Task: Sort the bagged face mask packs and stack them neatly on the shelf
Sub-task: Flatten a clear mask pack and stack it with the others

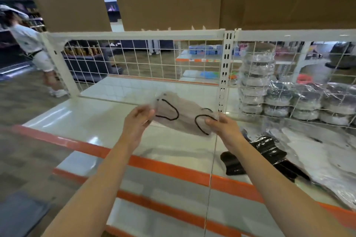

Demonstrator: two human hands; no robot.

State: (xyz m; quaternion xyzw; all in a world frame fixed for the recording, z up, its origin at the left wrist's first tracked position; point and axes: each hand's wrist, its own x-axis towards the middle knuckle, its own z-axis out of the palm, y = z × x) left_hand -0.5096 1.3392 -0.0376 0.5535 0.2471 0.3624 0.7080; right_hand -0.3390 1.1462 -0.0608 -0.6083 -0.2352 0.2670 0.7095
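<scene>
One clear plastic bag of beige face masks with black ear loops (183,116) hangs tilted above the white metal shelf with orange front edge (107,121), held at both ends. The left hand (137,121) pinches its left end; the right hand (221,126) grips its right end, both forearms stretched forward. Left of it the shelf lies bare. Near right, black bagged mask packs (269,150) lie loose; far right, about five stacks of bagged packs (300,102) stand behind white wire mesh (146,59).

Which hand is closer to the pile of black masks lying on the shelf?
Right. The right hand holds the beige bagged mask pack just above and left of the loose black masks; the left hand grips the pack's far end.
</scene>
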